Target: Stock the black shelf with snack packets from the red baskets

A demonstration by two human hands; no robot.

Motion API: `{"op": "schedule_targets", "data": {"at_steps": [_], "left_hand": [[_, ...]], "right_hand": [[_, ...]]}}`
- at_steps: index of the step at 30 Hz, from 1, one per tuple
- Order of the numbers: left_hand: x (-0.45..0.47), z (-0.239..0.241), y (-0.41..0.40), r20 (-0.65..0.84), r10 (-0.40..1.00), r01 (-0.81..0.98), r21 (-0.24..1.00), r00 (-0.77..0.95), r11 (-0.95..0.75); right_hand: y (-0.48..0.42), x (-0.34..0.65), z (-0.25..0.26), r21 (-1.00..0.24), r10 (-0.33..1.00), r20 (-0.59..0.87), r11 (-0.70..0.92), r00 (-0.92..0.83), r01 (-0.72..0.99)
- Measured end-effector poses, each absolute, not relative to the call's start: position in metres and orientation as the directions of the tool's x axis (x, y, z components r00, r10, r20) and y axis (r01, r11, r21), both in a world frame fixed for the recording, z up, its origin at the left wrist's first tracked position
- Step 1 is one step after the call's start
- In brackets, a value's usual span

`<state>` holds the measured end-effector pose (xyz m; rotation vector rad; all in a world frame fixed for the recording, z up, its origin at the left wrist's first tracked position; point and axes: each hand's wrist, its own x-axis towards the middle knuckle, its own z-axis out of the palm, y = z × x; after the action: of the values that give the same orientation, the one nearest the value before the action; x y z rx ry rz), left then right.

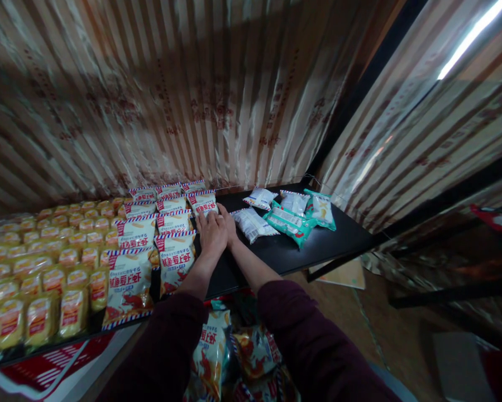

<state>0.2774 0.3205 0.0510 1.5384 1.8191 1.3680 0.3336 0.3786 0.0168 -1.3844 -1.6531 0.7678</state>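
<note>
Both my hands meet at the end of the third column of white-and-red snack bags on a black shelf. My left hand (211, 233) presses over the lower part of a snack bag (202, 202), its fingers curled at the front. Against it, on the bag's right side, is my right hand (229, 224), partly covered by the left. Fingertips are hard to make out in the dim light. Beside my left wrist stands another snack bag (177, 261) in the middle column. To the right, a silver-white packet (253, 225) lies back side up near my right hand.
Rows of yellow wrapped cakes (72, 312) fill the shelf's left part. Several green and white packets, including a green packet (292, 223), lie loose at right on the black shelf (347, 229). Below are more snack bags (211, 352) and a red basket (45, 365). Striped sheeting (234, 95) hangs behind.
</note>
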Motion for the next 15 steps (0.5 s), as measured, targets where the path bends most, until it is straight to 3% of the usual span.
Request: {"op": "schedule_targets", "data": {"at_steps": [5, 11, 15], "left_hand": [[0.279, 0.052, 0.323, 0.239, 0.903, 0.545, 0.838, -0.356, -0.007], [0.278, 0.052, 0.32, 0.271, 0.905, 0.556, 0.83, -0.329, -0.046], [0.278, 0.051, 0.322, 0.223, 0.906, 0.595, 0.803, -0.36, 0.039]], "right_hand": [[0.379, 0.333, 0.015, -0.833, 0.978, 0.195, 0.205, -0.073, 0.513], [0.389, 0.335, 0.012, -0.801, 0.97, 0.24, 0.214, -0.029, 0.558], [0.394, 0.331, 0.012, -0.804, 0.972, 0.214, 0.234, -0.1, 0.547]]}}
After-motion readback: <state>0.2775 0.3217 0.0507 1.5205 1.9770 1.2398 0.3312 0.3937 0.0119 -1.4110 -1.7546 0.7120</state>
